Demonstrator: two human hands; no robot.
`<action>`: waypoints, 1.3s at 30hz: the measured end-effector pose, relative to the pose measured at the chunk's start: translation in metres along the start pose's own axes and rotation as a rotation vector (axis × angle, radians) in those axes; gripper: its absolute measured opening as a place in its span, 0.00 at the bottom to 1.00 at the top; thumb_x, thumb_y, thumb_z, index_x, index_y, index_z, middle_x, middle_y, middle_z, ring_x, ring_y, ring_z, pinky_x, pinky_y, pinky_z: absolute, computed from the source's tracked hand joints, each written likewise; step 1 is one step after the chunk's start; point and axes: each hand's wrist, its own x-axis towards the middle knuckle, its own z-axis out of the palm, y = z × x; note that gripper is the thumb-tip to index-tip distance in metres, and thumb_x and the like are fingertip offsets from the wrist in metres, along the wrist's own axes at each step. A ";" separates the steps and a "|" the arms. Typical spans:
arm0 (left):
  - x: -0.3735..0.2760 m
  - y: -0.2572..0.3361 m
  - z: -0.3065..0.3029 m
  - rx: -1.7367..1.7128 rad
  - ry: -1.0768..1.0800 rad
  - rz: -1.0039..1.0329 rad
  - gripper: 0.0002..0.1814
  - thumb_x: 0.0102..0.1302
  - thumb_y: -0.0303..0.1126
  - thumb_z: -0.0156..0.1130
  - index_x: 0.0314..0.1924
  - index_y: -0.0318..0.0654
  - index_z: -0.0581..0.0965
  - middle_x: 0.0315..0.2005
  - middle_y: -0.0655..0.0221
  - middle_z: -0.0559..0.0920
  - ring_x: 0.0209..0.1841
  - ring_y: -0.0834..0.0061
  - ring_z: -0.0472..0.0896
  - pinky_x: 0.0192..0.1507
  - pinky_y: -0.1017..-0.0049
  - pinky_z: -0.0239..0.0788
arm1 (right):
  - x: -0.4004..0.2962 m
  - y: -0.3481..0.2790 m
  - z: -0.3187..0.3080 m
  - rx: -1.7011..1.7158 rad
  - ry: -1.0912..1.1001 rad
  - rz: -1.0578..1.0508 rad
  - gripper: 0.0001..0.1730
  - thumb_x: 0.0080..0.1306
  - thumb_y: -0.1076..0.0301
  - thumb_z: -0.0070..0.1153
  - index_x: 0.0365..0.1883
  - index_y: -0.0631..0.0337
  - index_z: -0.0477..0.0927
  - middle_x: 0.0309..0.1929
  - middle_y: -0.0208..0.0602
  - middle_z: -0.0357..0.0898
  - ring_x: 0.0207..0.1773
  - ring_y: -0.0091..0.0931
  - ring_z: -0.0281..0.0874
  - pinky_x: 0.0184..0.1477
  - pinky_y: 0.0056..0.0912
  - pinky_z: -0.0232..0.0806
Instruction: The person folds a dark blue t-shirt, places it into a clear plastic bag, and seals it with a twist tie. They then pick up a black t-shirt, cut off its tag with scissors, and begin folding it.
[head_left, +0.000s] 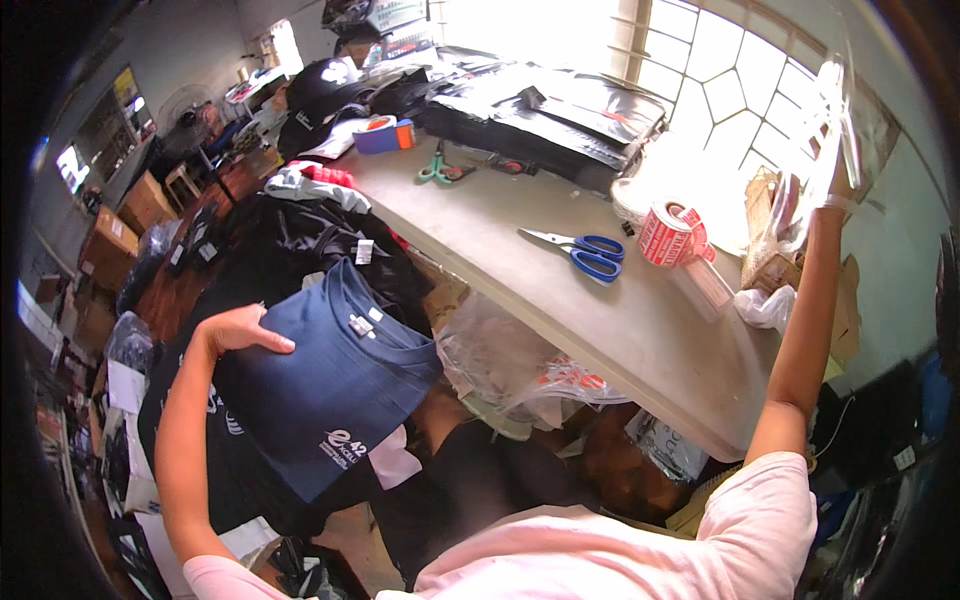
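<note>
My left hand (244, 330) holds a folded navy-blue T-shirt (330, 375) by its left side, thumb on top and fingers hidden underneath. The shirt's collar points away from me, and white print shows near its lower corner. Beneath it lies a heap of black garments (300, 240). My right hand (844, 180) is raised high at the right, against clear plastic bags (825, 135) by the wall. Glare and plastic cover its fingers, so its grip is unclear.
On the table (480, 195) lie blue-handled scissors (596, 259), green-handled scissors (439, 169) and a roll of red-and-white printed tape (667, 236). A clear plastic box (701, 285) sits near the tape. Black plastic packs (540, 105) are stacked by the window. Cardboard boxes (109, 244) stand at far left.
</note>
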 end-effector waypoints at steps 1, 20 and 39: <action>-0.008 0.010 0.001 -0.012 0.021 0.023 0.30 0.42 0.41 0.75 0.42 0.27 0.78 0.36 0.64 0.81 0.35 0.76 0.78 0.42 0.77 0.69 | -0.008 -0.002 0.004 0.007 -0.014 -0.029 0.32 0.66 0.49 0.47 0.58 0.66 0.63 0.56 0.43 0.67 0.57 0.33 0.69 0.58 0.36 0.65; -0.007 -0.089 0.160 -1.511 0.748 0.111 0.20 0.56 0.36 0.65 0.47 0.33 0.76 0.42 0.62 0.80 0.42 0.68 0.79 0.48 0.68 0.70 | -0.092 -0.025 0.167 0.194 -0.420 -0.051 0.16 0.65 0.68 0.51 0.50 0.61 0.73 0.48 0.33 0.73 0.50 0.24 0.72 0.52 0.25 0.67; -0.086 -0.046 0.229 -0.501 2.193 0.301 0.23 0.63 0.24 0.55 0.57 0.30 0.61 0.55 0.54 0.66 0.55 0.65 0.67 0.56 0.68 0.61 | -0.509 -0.280 0.413 0.288 -1.406 -0.900 0.17 0.52 0.68 0.51 0.40 0.66 0.71 0.41 0.44 0.74 0.48 0.38 0.72 0.52 0.47 0.61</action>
